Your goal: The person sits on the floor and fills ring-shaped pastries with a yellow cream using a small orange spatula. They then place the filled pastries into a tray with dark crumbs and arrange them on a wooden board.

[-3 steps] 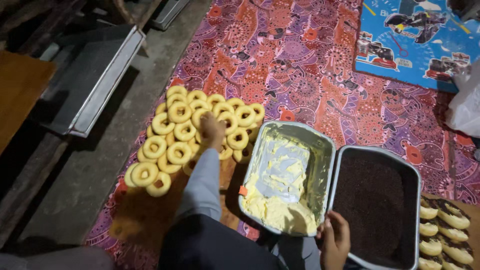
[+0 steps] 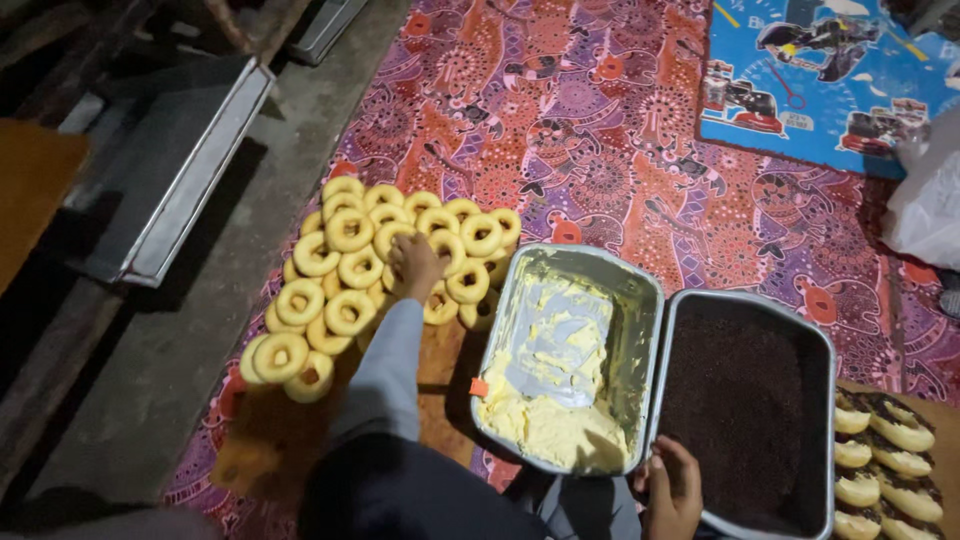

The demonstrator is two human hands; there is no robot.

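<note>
**Left hand in the ring pile, right hand on the dark tray**

Head view only.

Surroundings: patterned red-purple cloth (image 2: pixel 600 130) covers the floor, bare concrete strip (image 2: pixel 250 250) to its left. A long metal tray (image 2: pixel 190 190) lies empty-side up on the concrete, well apart from the work. Blue printed mat (image 2: pixel 820 80) top right, white plastic bag (image 2: pixel 930 210) at the right edge. Nothing blocks either hand's reach.

Left hand (image 2: pixel 418 265) is down on the pile of plain ring doughnuts (image 2: pixel 350 270), fingers curled onto one ring near the pile's right side; cannot tell if it's actually gripped. Rings lie mostly flat, holes up, stacked and overlapping. Pile's long axis runs from lower left to upper right. Count: roughly twenty-plus visible, overlap hides the rest.

Two rectangular metal trays side by side, touching, long axes running near-to-far: one with pale cream (image 2: pixel 560 400), mostly scraped toward the near end; one full of dark sprinkles (image 2: pixel 750 400).

Right hand (image 2: pixel 672 490) rests on the near rim of the sprinkle tray, fingers closed loosely over the edge.

Coated doughnuts (image 2: pixel 890 460) at lower right: about six in view, cropped.
</note>
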